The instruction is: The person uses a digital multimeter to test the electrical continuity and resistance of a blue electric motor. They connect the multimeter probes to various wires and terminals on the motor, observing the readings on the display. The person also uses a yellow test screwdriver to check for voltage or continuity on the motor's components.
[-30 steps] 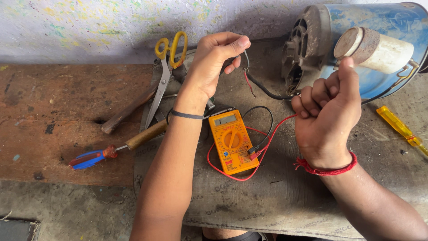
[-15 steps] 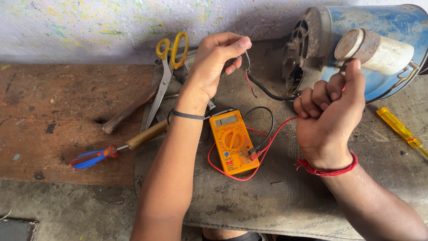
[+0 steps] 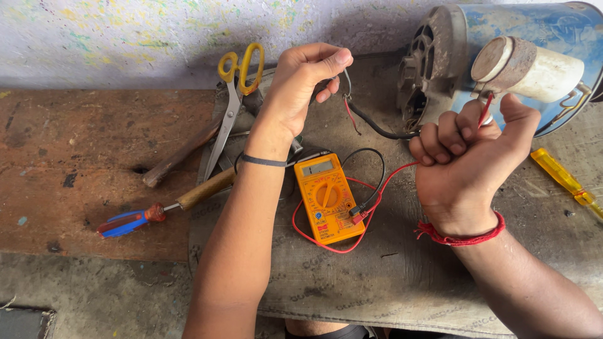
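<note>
Two bare hands work over a grey mat (image 3: 402, 282) spread on the desk (image 3: 75, 163). The left hand (image 3: 301, 88) has its fingers curled shut on thin wires (image 3: 347, 103), pinched between thumb and forefinger above the yellow multimeter (image 3: 326, 198). The right hand (image 3: 468, 169) is closed in a fist around the red probe (image 3: 485, 110), whose tip touches the base of a white capacitor (image 3: 534, 69) on the blue motor (image 3: 502, 37). Red and black leads (image 3: 377, 188) run from the meter, which lies flat on the mat between both forearms. Yellow-handled scissors (image 3: 235, 81), a wooden-handled tool (image 3: 204, 188) and a red-and-blue screwdriver (image 3: 129, 223) lie to the left; a yellow screwdriver (image 3: 562, 179) lies right.
</note>
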